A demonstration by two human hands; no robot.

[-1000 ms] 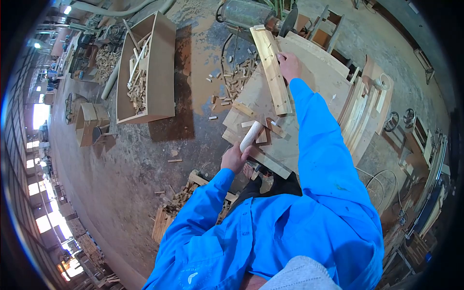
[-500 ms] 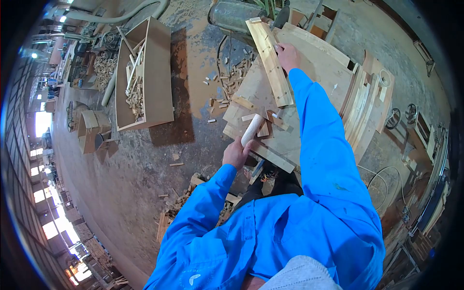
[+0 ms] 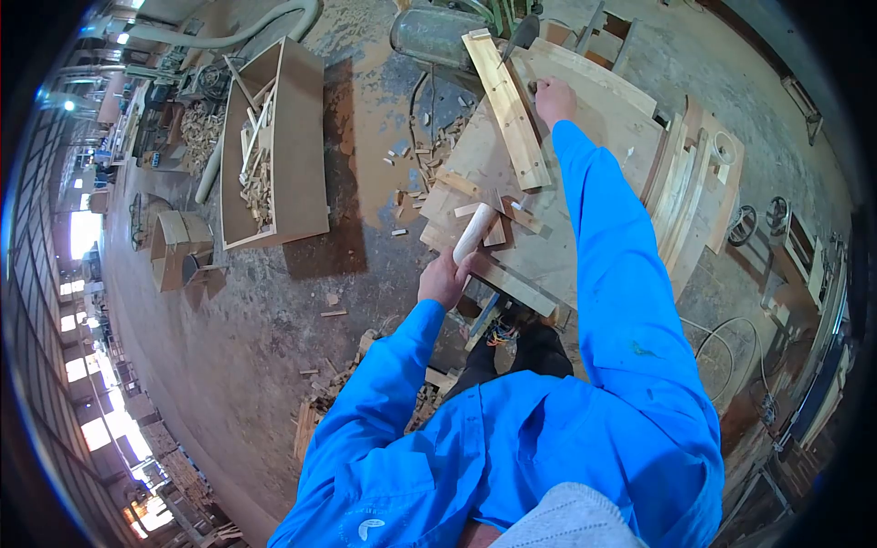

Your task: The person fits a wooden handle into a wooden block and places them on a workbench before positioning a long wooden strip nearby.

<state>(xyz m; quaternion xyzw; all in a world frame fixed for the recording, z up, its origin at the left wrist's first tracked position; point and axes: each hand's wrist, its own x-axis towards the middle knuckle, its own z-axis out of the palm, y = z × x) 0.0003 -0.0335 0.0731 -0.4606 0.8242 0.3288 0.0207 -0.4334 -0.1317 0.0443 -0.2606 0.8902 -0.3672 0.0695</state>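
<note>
My left hand is closed around the lower end of a pale, thick wooden rod, which slants up over the near edge of the worktable. Stretched far forward, my right hand has its fingers curled together at the right of a long plank with dark holes. Something small and dark shows at those fingertips, too small to name. A dark disc-shaped blade stands just beyond the plank's far end. Short wood strips lie by the rod's upper end.
Long curved wooden strips and a tape roll lie at the table's right. Left on the floor stands a big open box of offcuts. Wood scraps litter the floor beside the table. A hose runs at the back left.
My right hand has moved away from the plank, slightly to the right, leaving a gap. My left hand still holds the rod, now slightly lower and further left.
</note>
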